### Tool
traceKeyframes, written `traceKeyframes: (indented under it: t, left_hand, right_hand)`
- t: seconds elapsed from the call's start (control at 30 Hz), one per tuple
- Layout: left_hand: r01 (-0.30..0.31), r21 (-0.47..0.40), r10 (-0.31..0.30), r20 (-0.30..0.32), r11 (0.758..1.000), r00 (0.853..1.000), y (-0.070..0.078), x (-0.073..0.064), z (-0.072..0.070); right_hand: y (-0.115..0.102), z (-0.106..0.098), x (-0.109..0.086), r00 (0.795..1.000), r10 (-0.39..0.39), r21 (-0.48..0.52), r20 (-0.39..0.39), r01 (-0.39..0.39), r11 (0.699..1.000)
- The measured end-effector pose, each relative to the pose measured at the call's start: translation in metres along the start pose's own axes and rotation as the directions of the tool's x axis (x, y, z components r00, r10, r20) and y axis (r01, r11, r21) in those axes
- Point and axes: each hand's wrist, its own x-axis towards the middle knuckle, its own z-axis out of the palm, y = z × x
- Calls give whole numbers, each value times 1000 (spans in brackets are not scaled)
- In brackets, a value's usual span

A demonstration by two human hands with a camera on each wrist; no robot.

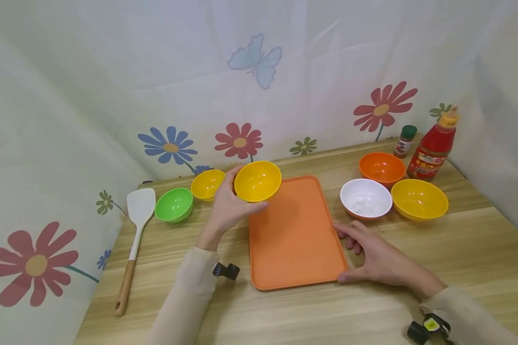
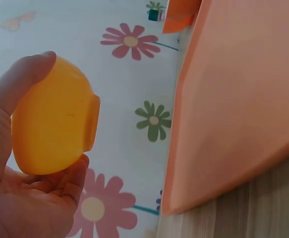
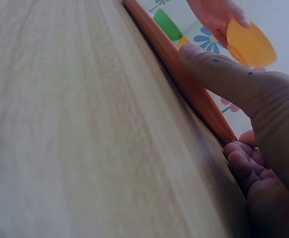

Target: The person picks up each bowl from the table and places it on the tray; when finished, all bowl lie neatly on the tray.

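Note:
My left hand [image 1: 229, 206] holds a small yellow bowl [image 1: 257, 182] above the far left part of an orange rectangular tray [image 1: 298, 235]. In the left wrist view the thumb lies on the side of this bowl [image 2: 55, 121] near its rim, with fingers beneath; its foot faces the tray. My right hand [image 1: 373, 256] rests at the tray's right side, the thumb at the near right corner and the index fingertip farther up the edge. In the right wrist view, the thumb [image 3: 216, 72] touches the tray's raised rim [image 3: 204, 109] and the other fingers are bent beside it.
Left of the tray are a green bowl [image 1: 174, 205], another yellow bowl [image 1: 207, 185] and a white spatula [image 1: 141, 206] with a wooden handle. At right stand white [image 1: 366, 199], orange [image 1: 382, 167] and larger yellow [image 1: 419, 199] bowls, a red sauce bottle [image 1: 431, 148] and a green-capped jar [image 1: 405, 141].

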Motion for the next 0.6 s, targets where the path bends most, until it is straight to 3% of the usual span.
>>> traceKeyframes:
  t: [0.3,0.6]
  left_hand:
    - [-36,-25,37,37,999,999,5,31,36]
    - [-21,-11,22,43,1000,999,5,55,66]
  right_hand:
    - [1,0,1,1000,5,-10,1,-5,1000]
    - [0,0,0,1000,21,-12,13,-20,1000]
